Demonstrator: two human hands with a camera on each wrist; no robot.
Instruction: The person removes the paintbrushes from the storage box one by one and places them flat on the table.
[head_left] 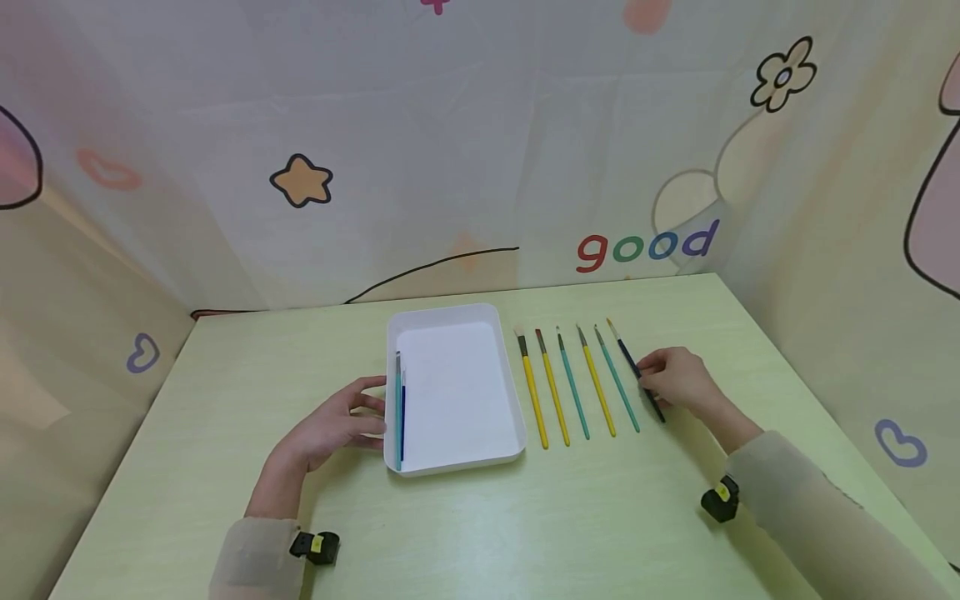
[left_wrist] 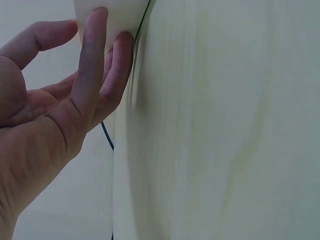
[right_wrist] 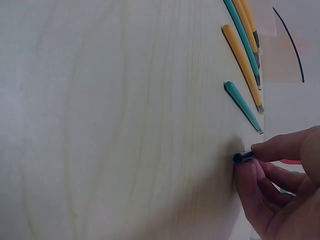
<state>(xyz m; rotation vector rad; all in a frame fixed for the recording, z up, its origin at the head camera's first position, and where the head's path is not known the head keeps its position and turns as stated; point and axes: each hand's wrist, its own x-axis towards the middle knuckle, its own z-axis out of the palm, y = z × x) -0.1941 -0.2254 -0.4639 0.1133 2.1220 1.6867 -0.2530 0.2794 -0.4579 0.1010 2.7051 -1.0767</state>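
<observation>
My right hand [head_left: 678, 379] pinches a dark blue paintbrush [head_left: 628, 359] at the right end of a row of brushes. In the right wrist view, thumb and finger grip the dark handle [right_wrist: 244, 156] close over the table. My left hand [head_left: 341, 423] touches the left wall of a white tray [head_left: 456, 465] with fingers loosely spread. The left wrist view shows its fingertips against the tray's side [left_wrist: 120, 17]. Inside the tray, along its left wall, lie a teal paintbrush [head_left: 398, 408] and a dark blue paintbrush [head_left: 403, 417].
Between tray and right hand, several brushes lie side by side: a thick yellow one [head_left: 533, 396], more yellow ones, and teal ones such as this teal brush [head_left: 617, 379]. The pale wooden table [head_left: 465, 533] meets a printed curtain [head_left: 420, 167] at the back and sides.
</observation>
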